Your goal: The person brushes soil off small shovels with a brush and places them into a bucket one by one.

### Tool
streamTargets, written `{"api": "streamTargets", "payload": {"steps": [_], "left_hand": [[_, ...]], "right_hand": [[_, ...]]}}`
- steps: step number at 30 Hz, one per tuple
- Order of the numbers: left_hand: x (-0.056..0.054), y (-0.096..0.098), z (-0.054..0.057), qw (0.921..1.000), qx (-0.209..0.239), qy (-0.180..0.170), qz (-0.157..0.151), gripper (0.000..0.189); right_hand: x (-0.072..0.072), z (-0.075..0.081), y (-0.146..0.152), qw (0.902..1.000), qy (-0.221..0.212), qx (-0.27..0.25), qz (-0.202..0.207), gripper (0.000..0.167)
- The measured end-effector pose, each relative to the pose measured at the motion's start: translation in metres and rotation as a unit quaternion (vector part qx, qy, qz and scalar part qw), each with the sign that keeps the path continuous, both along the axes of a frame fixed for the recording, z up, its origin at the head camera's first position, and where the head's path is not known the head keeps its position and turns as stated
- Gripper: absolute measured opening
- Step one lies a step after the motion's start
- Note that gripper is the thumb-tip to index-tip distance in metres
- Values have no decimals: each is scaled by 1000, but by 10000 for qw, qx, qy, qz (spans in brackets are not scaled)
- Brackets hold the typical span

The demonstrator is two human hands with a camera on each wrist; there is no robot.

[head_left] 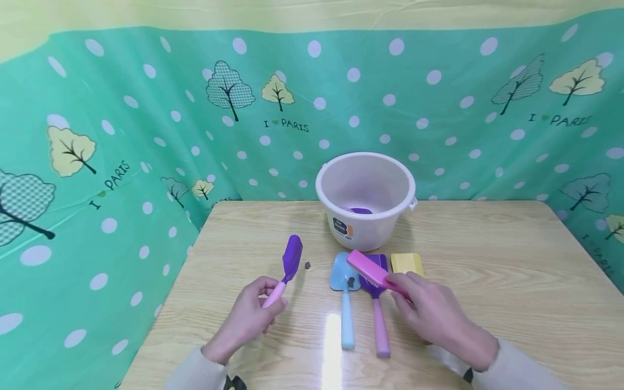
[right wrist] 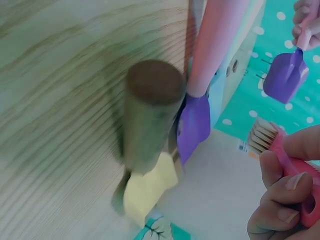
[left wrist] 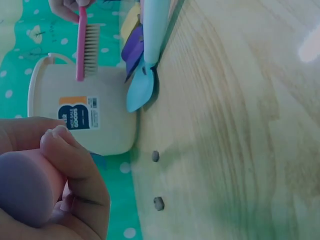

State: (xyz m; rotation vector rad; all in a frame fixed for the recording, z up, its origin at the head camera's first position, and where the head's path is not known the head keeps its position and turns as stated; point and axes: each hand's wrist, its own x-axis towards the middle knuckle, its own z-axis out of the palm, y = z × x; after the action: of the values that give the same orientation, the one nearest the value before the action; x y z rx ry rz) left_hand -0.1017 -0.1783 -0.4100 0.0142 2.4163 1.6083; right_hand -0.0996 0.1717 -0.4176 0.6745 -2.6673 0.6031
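My left hand point(head_left: 251, 311) grips the pink handle of a small toy shovel with a purple blade point(head_left: 292, 257), raised above the table. My right hand point(head_left: 431, 309) holds a pink brush point(head_left: 368, 267) by its handle, bristles downward. The brush hovers over a blue toy shovel point(head_left: 347, 319) and a second purple shovel point(head_left: 381, 330), which lie side by side. A dark lump point(head_left: 351, 281) is on the blue blade. Beyond the right hand lies a yellow shovel point(head_left: 407, 262); its handle point(right wrist: 150, 120) is mostly hidden by that hand in the head view.
Behind the shovels stands a white bucket point(head_left: 372, 233) with something purple inside. Small dark lumps point(left wrist: 159, 203) lie on the wooden table point(head_left: 487, 254), left of the blue shovel. A green dotted cloth point(head_left: 292, 146) hangs at the back and sides.
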Motion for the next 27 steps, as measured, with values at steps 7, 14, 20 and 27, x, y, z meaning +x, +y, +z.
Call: {"api": "streamTargets", "payload": {"steps": [7,14,20,27], "left_hand": [[-10,1,16,9989,-292,373,71,17],[-18,2,32,9934,-823,798,-109,15],[-27,4,52,9808,-1328,1408,-246,12],[-41,11,68,9673,-1565,1934,-501,9]], "right_hand": [[8,3,17,9998,211,-18,-35,31],[18,10,39,9991,327,36,-261,34],[21,14,56,9979,484,112,-411,36],[24,17,73,9967,489,232,-603,38]]}}
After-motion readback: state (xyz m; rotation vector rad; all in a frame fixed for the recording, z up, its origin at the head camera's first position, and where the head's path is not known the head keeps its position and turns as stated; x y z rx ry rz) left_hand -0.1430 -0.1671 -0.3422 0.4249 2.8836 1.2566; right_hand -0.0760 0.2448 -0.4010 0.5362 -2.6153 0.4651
